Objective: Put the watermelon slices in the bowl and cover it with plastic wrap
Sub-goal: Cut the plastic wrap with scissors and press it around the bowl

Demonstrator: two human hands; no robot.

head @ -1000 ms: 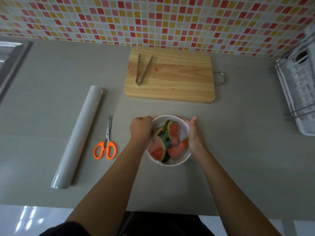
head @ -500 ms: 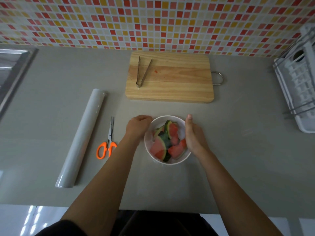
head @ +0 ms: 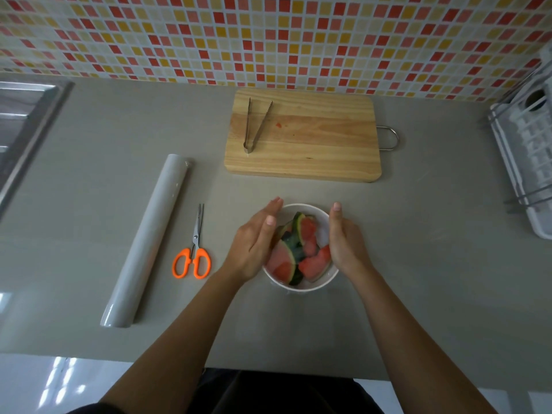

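Observation:
A white bowl (head: pixel 310 286) sits on the grey counter in front of me, filled with several watermelon slices (head: pixel 301 249). A thin clear film of plastic wrap lies over the bowl's top, faintly visible. My left hand (head: pixel 254 243) rests flat against the bowl's left side with fingers straight and extended. My right hand (head: pixel 345 240) presses the right side the same way, fingers together and pointing away from me. Neither hand holds anything. The plastic wrap roll (head: pixel 148 240) lies to the left on the counter.
Orange-handled scissors (head: pixel 193 252) lie between the roll and the bowl. A wooden cutting board (head: pixel 313 144) with metal tongs (head: pixel 254 124) is behind the bowl. A sink edge (head: pixel 27 130) is far left, a white dish rack (head: pixel 525 162) far right.
My left hand has gone from a closed fist at the bowl's rim to a flat hand along its side. The right hand has flattened and slid forward along the right side.

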